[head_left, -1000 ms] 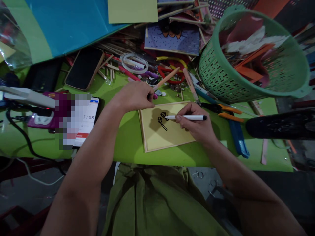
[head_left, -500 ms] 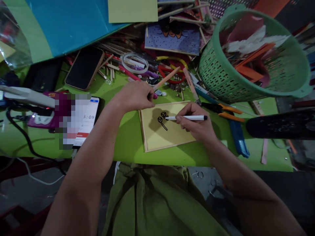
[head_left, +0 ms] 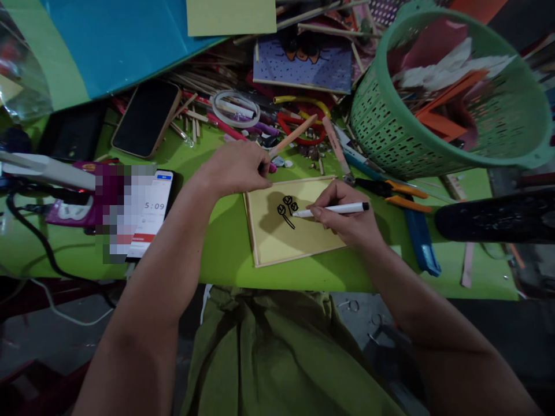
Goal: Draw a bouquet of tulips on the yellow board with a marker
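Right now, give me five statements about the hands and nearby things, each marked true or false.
1. The right hand holds a white marker over the yellow panel. True.
2. Everything drawn on the panel is red. False: the drawing is black.
3. The left hand is at the panel's far edge. True.
4. The orange-handled tool lies left of the panel. False: the pliers are to its right.
5. The green basket contains orange pieces. True.

The lit phone (head_left: pixel 151 222) reads "5:09", with whatever stands left of that pixelated.
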A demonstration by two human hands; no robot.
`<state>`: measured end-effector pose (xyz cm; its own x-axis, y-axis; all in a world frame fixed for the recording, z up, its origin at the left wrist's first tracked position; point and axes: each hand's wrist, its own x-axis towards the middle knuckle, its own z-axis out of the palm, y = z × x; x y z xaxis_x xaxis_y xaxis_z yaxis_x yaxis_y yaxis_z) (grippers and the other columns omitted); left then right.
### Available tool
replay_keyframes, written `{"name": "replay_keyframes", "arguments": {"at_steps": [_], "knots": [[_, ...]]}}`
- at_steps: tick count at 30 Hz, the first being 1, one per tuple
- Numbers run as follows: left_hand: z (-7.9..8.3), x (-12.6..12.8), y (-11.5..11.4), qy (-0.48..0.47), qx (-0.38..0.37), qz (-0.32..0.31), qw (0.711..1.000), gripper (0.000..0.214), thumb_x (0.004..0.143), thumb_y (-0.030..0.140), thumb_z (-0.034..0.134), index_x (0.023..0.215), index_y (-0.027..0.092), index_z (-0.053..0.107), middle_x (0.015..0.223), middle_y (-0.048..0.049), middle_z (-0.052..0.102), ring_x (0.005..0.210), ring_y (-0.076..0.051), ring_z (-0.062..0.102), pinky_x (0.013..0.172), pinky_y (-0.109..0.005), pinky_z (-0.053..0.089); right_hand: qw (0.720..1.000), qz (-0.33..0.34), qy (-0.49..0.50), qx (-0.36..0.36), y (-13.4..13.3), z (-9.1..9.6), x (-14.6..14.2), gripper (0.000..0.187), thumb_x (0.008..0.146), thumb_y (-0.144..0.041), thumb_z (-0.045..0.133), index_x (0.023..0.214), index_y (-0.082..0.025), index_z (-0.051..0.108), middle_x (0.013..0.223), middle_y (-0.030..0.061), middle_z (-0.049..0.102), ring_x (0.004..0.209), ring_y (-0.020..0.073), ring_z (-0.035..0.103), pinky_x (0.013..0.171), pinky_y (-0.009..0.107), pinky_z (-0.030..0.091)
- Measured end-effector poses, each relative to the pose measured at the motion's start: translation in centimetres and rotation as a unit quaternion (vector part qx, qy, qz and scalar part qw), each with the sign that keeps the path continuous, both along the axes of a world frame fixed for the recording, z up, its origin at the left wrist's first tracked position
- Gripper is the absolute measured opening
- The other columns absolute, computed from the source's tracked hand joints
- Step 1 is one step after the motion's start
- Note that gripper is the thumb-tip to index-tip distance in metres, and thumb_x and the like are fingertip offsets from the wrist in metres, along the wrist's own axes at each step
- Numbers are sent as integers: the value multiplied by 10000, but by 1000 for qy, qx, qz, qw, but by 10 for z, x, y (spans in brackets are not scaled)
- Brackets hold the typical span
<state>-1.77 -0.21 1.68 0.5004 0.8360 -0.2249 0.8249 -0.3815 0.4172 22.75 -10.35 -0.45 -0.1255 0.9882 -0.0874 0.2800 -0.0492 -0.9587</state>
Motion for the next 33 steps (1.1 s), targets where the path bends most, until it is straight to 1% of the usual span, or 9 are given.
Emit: {"name": "replay_keyframes", "arguments": {"at_steps": [5,9,13,16,21,28,33], "knots": [[1,1,-1,5,0,3,1000,218,778,395,718,874,228,819,835,-64,798,932,-288,738,823,-353,506,1000,0,15,-5,-1,-4,3,398,737,-520,922,692,-258,626,584,-36,576,571,156,519,570,324,449],[2,1,-1,13,1,8,1000,226,784,415,713,868,230,812,826,-49,786,928,-281,730,830,-350,495,1000,2,22,-11,-2,-4,4,430,727,-562,935,681,-264,628,571,-44,558,559,159,514,611,361,507],[0,0,0,2,1,8,1000,222,776,411,723,869,228,805,836,-54,785,921,-273,728,809,-343,485,999,6,30,-16,-2,-3,3,397,715,-505,933,658,-265,621,587,-30,575,584,171,536,607,359,504],[-2,-1,0,-9,4,-1,1000,220,771,413,730,885,241,809,844,-46,793,933,-270,727,811,-340,486,999,4,35,-18,-2,-2,2,376,699,-467,927,656,-265,613,589,-31,570,604,182,567,626,364,529],[-1,-1,1,9,2,4,1000,224,779,423,722,869,237,807,834,-53,789,897,-266,725,795,-341,487,999,10,40,-13,-2,-1,2,335,705,-411,903,653,-258,610,619,-31,593,672,197,640,795,420,603],[-3,-3,1,1,14,-7,1000,254,783,454,718,894,248,816,809,-38,780,898,-255,718,802,-330,484,999,21,35,-16,-1,2,1,306,703,-381,879,634,-273,602,617,-38,566,624,182,582,885,480,629],[2,0,0,7,-3,5,1000,235,783,436,713,861,233,803,796,-46,769,888,-264,720,816,-345,484,999,19,44,-24,-1,4,0,287,676,-350,876,619,-270,606,600,-43,564,603,170,565,914,486,631]]}}
